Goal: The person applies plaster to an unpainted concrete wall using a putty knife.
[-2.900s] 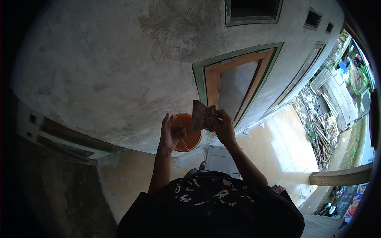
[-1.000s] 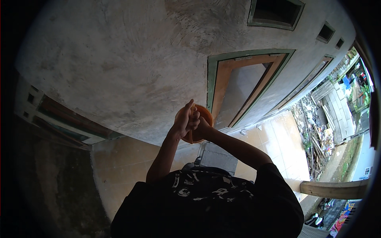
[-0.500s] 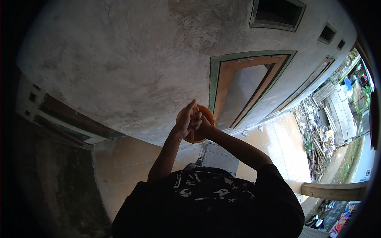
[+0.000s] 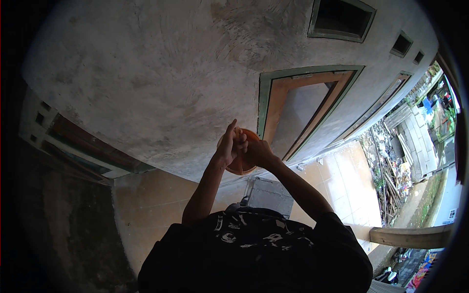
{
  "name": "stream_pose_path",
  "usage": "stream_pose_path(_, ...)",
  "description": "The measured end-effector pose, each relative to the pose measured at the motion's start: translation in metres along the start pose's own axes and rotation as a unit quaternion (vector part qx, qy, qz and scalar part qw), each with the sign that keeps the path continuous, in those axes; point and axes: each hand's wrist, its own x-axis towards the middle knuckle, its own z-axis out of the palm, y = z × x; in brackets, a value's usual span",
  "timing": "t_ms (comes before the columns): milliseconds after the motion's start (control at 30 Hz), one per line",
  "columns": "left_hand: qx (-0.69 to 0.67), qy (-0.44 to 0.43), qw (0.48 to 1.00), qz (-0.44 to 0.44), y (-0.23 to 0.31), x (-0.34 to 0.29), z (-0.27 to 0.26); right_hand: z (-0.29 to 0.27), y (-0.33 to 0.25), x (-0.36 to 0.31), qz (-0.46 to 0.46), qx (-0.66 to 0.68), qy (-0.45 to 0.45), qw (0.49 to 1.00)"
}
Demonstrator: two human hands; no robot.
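Note:
In front of my chest is a small round orange bucket (image 4: 250,133), its inside facing up at me. Down across its opening runs a strip (image 4: 240,165) that looks like its handle. My left hand (image 4: 228,146) is at the bucket's left side, fingers curled around the upper part of this handle and one digit pointing up. Over the right part of the bucket is my right hand (image 4: 259,154), closed, knuckles near the right rim. What its fingers hold, if anything, is hidden. The bucket's contents are too dark to make out.
A rough plastered wall (image 4: 146,88) rises close ahead, with a wood-framed window (image 4: 303,107) to the right. Underfoot are pale tiles (image 4: 156,198) and a grey block-like slab (image 4: 268,195). A wooden beam (image 4: 410,237) and a heap of debris (image 4: 388,180) lie to the right.
My right hand has shifted right, from the middle of the bucket toward its right rim, and its elbow has lowered. The left hand still grips the handle, nearly in place.

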Motion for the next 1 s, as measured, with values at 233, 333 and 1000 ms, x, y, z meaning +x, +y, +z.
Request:
stream_pose_path(233, 0.033, 0.037, 0.999, -0.020, 0.008, 0.008, 0.004, -0.013, 0.026, 0.006, -0.019, 0.105, 0.047, 0.993)
stream_pose_path(333, 0.021, 0.045, 0.999, -0.012, 0.004, 0.015, -0.002, -0.022, 0.032, 0.017, 0.016, 0.179, 0.001, 0.984)
stream_pose_path(1000, -0.015, 0.080, 0.997, 0.010, 0.007, 0.006, -0.006, -0.030, 0.025, -0.081, 0.134, 0.346, 0.268, 0.889)
